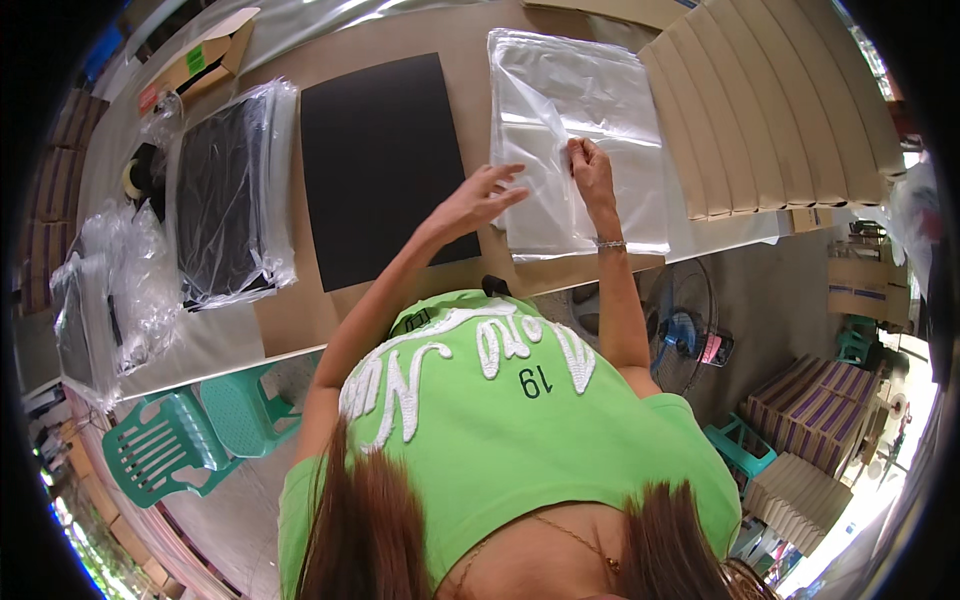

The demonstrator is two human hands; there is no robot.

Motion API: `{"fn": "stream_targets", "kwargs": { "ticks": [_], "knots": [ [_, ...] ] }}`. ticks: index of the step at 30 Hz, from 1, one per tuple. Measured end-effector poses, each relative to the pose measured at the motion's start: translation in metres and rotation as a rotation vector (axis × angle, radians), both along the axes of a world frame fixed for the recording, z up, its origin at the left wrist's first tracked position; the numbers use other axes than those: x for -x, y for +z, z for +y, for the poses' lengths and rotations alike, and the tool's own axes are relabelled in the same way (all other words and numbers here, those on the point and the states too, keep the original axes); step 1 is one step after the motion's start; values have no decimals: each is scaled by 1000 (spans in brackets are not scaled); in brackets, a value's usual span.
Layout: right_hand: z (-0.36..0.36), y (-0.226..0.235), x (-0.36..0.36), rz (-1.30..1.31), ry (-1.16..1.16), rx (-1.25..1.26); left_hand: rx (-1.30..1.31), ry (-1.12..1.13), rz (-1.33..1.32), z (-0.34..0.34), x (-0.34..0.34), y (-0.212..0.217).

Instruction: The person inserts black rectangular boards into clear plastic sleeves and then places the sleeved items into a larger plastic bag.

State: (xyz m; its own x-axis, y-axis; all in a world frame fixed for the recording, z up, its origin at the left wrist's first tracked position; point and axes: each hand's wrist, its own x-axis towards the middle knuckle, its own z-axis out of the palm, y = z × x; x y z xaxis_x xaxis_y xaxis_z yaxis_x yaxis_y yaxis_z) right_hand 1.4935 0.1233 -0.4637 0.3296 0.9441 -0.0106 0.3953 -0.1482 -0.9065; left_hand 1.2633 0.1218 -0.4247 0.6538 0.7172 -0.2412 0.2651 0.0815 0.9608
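Note:
A stack of clear plastic bags (590,90) lies on the table in front of me, right of the middle. My right hand (593,175) is closed in a pinch on the plastic of the top bag, which is creased around the fingers. My left hand (482,198) has its fingers apart and holds nothing. It hovers between the bags' left edge and a large black sheet (385,165). Further left is a pile of black sheets in clear plastic (232,195), its wrapping loose and shiny.
Folded brown cardboard pieces (770,110) stand in a row at the right. At the far left are a tape roll (137,178), an open carton (205,60) and crumpled plastic (140,270). Green plastic chairs (170,445) and a fan (685,330) stand beside the table's near edge.

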Motion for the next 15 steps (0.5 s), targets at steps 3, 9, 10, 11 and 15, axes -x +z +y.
{"fn": "stream_targets", "kwargs": {
  "ticks": [3,9,10,11,15],
  "knots": [
    [-2,13,4,171,58,-41,-52,112,48,-6,-40,-16],
    [-10,36,8,353,116,-96,-131,51,-46,20,-61,-34],
    [-10,38,7,349,114,-95,-63,-13,-106,27,-58,-35],
    [-11,38,3,345,106,-92,8,-84,-165,31,-57,-33],
    [-6,42,-10,402,48,-71,33,72,-278,32,-49,-27]
  ]
}}
